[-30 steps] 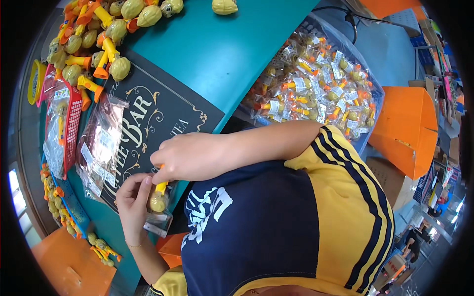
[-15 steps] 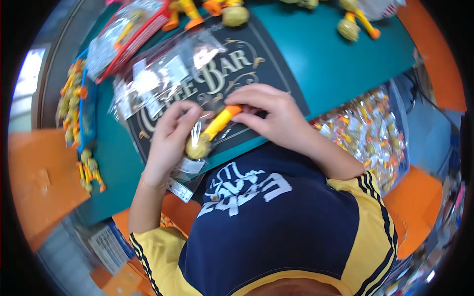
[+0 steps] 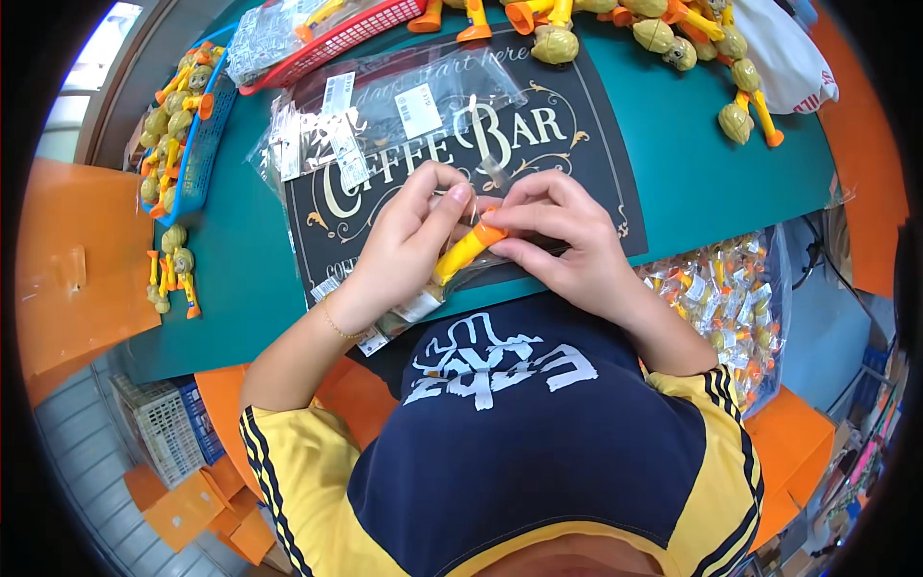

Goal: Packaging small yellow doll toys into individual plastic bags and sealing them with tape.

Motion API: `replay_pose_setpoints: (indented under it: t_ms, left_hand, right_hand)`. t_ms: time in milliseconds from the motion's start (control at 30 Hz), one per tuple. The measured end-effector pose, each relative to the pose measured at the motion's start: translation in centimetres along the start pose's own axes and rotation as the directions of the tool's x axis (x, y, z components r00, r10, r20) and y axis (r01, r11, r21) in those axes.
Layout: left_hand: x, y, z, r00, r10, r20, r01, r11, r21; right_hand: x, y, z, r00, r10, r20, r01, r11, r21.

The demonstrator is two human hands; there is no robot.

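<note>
My right hand pinches the orange end of a small yellow toy with thumb and fingers. The toy lies tilted in front of my chest, partly inside a clear plastic bag with a white label. My left hand is closed on the bag's edge beside the toy, thumb against forefinger. Its fingers hide the toy's lower end. Beyond my hands, several flat clear bags with white labels are spread over a black printed mat.
A red basket of clear bags stands at the far left, beside a blue basket of toys. Loose toys lie left; more toys line the far edge. At right, a large bag holds packed toys below the green table.
The view has shifted, so the table things sit further right and lower. Both hands still hold toy and bag; the toy's round golden head, seen before, is now mostly hidden by my left hand.
</note>
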State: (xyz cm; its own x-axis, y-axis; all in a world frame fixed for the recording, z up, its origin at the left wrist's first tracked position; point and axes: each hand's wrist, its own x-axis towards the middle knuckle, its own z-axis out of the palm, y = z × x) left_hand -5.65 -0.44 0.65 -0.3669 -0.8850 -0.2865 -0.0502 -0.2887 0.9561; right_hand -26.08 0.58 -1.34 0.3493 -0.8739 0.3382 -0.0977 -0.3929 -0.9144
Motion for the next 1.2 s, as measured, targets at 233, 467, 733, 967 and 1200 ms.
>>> replay_pose_setpoints:
  t_ms: [233, 467, 733, 967, 1200]
  left_hand:
    - [1.0, -0.6, -1.4, 0.992, -0.126, 0.000, 0.123, 0.970, -0.210]
    - [1.9, -0.5, -0.1, 0.995, -0.053, 0.090, 0.078, 0.946, -0.314]
    - [1.2, -0.4, -1.3, 0.942, 0.335, 0.028, -0.260, 0.674, 0.691]
    - [1.6, -2.0, -1.1, 0.900, 0.430, 0.070, -0.337, 0.588, 0.735]
    - [0.8, -1.2, -2.1, 0.930, 0.368, 0.012, -0.248, 0.601, 0.760]
  right_hand:
    - [-0.2, 0.8, -1.3, 0.969, 0.023, 0.247, 0.027, 0.980, -0.195]
    - [1.0, 0.5, -0.4, 0.985, 0.062, 0.162, -0.044, 0.993, -0.110]
    - [0.6, 0.5, -1.1, 0.856, 0.465, 0.228, -0.489, 0.870, 0.061]
    - [1.6, -0.4, -0.4, 0.706, 0.598, 0.379, -0.696, 0.684, 0.219]
    - [1.3, -0.6, -0.7, 0.676, 0.619, 0.400, -0.720, 0.669, 0.183]
